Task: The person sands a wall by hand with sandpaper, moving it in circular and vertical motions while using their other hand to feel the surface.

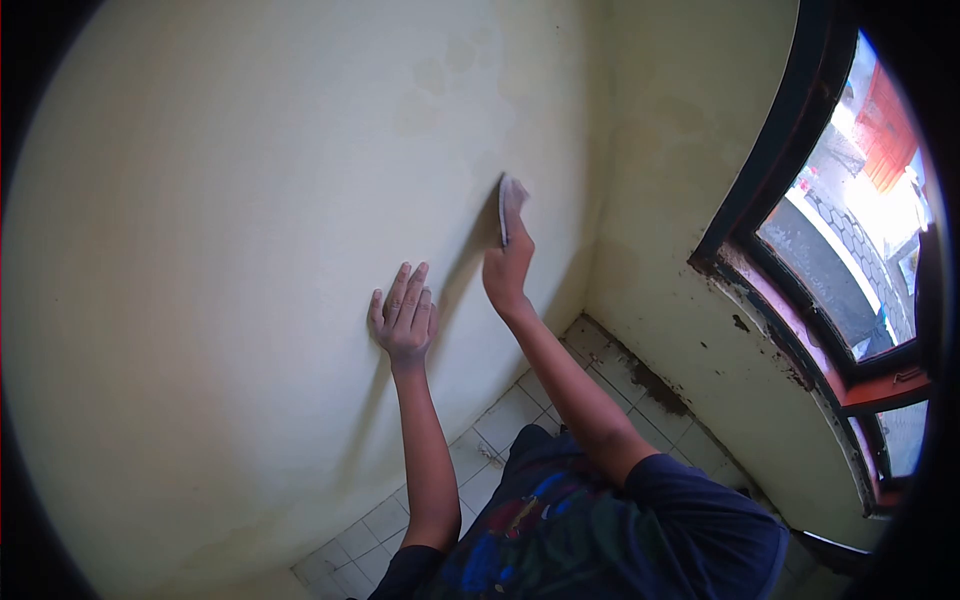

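Note:
Spread flat with its fingers apart, my left hand point(404, 312) rests on the pale yellow wall point(250, 250), and whitish dust shows on the fingers. Higher and to the right, my right hand point(510, 260) holds a thin, light grey pad point(505, 208) edge-on to the camera, its face against the wall. The fingers lie along the back of the pad. Both arms cast shadows on the wall. Faint darker patches point(430, 75) mark the wall above the hands.
A wall corner runs down just right of my right hand. On the right is a dark-framed window point(840, 200) with a chipped ledge and peeling paint below it. Dusty white floor tiles point(510, 415) lie below, with brown debris point(655, 388) along the wall's foot.

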`<state>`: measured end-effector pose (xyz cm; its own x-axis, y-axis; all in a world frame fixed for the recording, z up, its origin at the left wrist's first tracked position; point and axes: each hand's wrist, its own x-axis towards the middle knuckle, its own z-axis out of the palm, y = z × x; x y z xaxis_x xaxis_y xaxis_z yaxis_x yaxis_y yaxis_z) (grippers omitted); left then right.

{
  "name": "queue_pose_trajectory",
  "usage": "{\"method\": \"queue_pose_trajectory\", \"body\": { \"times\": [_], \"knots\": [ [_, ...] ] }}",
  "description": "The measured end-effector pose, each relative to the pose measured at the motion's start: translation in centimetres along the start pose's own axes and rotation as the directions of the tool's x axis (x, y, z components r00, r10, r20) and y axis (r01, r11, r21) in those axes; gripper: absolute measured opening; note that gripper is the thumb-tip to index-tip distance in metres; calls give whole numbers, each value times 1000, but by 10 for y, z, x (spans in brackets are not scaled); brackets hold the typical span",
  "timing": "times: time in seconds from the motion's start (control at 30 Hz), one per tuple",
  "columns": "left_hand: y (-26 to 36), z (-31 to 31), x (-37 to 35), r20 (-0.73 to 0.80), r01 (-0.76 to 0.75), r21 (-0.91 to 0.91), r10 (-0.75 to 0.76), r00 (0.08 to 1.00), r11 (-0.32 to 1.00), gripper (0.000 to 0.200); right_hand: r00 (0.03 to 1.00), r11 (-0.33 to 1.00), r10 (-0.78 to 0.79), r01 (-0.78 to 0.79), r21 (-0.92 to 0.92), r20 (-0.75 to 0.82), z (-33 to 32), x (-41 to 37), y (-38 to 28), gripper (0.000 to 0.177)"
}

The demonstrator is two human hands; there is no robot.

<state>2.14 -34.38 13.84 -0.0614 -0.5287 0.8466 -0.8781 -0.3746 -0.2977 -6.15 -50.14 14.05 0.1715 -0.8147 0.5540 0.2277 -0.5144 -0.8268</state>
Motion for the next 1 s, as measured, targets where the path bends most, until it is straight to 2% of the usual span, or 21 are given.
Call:
{"method": "queue_pose_trajectory", "body": {
  "times": [0.03, 0.1, 0.13, 0.2, 0.23, 0.27, 0.3, 0.37, 0.43, 0.47, 0.5, 0.53, 0.6, 0.63, 0.73, 0.77, 0.83, 0.87, 0.9, 0.97, 1.0],
  "knots": [
    [0, 0, 0, 2, 6, 9, -6, 1000, 1000, 19, 1000, 1000, 6, -6, -4, -1, 0, 1, 5, 90],
    [-1, 2, -2, -4, 0, 8, 0, 1000, 1000, 18, 979, 975, -204, 204, -88, 8, 2, -5, 21, 92],
    [-2, 2, -2, -8, -6, 7, 6, 1000, 1000, 18, 986, 977, -166, 169, -131, 30, -4, -20, 49, 90],
    [-2, 2, -1, -23, -10, 15, 10, 1000, 1000, 17, 986, 983, 149, -156, -100, -74, -10, -60, 114, 87],
    [-1, 1, -1, -13, -10, 7, 10, 1000, 1000, 17, 907, 911, 412, -408, 57, -90, -14, -78, 144, 80],
    [-2, 0, -2, -5, -13, 1, 13, 1000, 1000, 17, 729, 725, 684, -685, -71, -38, -28, -79, 136, 71],
    [-3, 1, -1, -15, -19, 9, 19, 1000, 1000, 17, 631, 633, 774, -772, 54, -47, -29, -83, 139, 67],
    [-2, 1, 0, -19, -25, 18, 26, 999, 1000, 17, 702, 705, 709, -700, 114, -69, -15, -83, 142, 72],
    [-3, 2, 3, -24, -7, 25, 7, 1000, 1000, 19, 877, 890, 456, -451, 67, -149, -3, -42, 76, 76],
    [-3, 3, 1, -29, -15, 21, 16, 999, 1000, 18, 934, 940, 338, -328, 96, -117, -6, -18, 39, 79],
    [-2, 2, -2, -29, -19, 17, 19, 999, 1000, 18, 973, 971, 216, -204, 127, -85, -6, -4, 17, 81],
    [-1, 1, -3, -26, -9, 18, 9, 1000, 1000, 18, 973, 971, 216, -206, 122, -75, -2, -3, 17, 81],
    [-2, 1, -3, -15, -12, 14, 12, 1000, 1000, 17, 996, 1000, -24, 22, -22, -88, -1, 0, 17, 85],
    [-2, 1, -2, -23, 0, 11, 1, 1000, 1000, 17, 996, 999, -34, 32, -30, -81, -2, -7, 29, 85],
    [-1, -2, 1, -9, 1, 32, 0, 1000, 1000, 20, 952, 965, 260, -249, 86, -163, -5, -49, 103, 84],
    [-1, -3, -1, -15, 15, 43, -15, 1000, 999, 20, 957, 967, 251, -240, 86, -146, -9, -50, 102, 84],
    [-1, 0, 0, -38, 2, 29, 0, 999, 1000, 19, 897, 869, 435, -396, 297, -79, -11, -39, 84, 83],
    [-2, 0, -1, -36, 16, 38, -15, 999, 999, 19, 955, 934, 288, -261, 244, -79, -7, -31, 70, 79],
    [-2, 0, -1, -26, 16, 29, -15, 1000, 999, 18, 954, 933, 293, -271, 237, -65, -4, -20, 42, 79],
    [1, -3, -1, 5, 30, 12, -30, 1000, 999, 17, 1000, 1000, 9, -9, 10, -19, 1, -3, 6, 77],
    [1, -6, 3, 10, 27, 15, -27, 1000, 1000, 17, 1000, 1000, 20, -20, -1, -5, 4, -4, 12, 77]
  ]
}}
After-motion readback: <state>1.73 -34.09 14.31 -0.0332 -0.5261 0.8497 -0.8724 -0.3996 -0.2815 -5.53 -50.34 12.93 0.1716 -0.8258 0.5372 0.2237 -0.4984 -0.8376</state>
